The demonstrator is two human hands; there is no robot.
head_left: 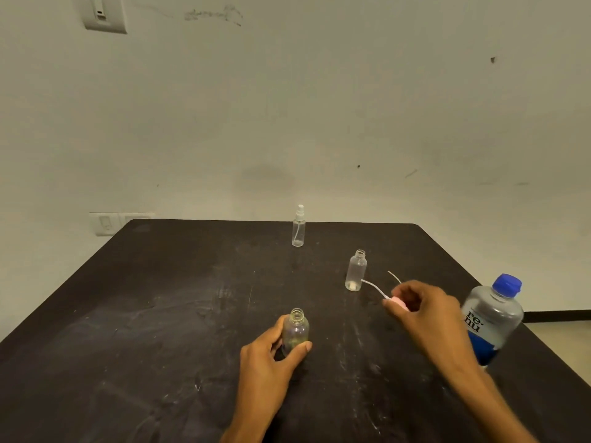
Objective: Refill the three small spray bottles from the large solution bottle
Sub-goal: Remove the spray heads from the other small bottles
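A dark table [128,314] fills the lower view. At its 3 o'clock edge stands the large bottle [492,321], long axis leaning slightly right, blue cap up, its label reading "re-nu" sideways. Right hand [425,318], just left of it, pinches a pink sprayer [398,302] whose thin tube points toward 10 o'clock, its tip touching or just before the open bottle [355,271] standing upright at 2 o'clock. Left hand [271,356] grasps the near bottle [295,329] at 6 o'clock, upright, mouth open. At 12 o'clock stands the capped bottle [298,227], upright, nozzle on top.
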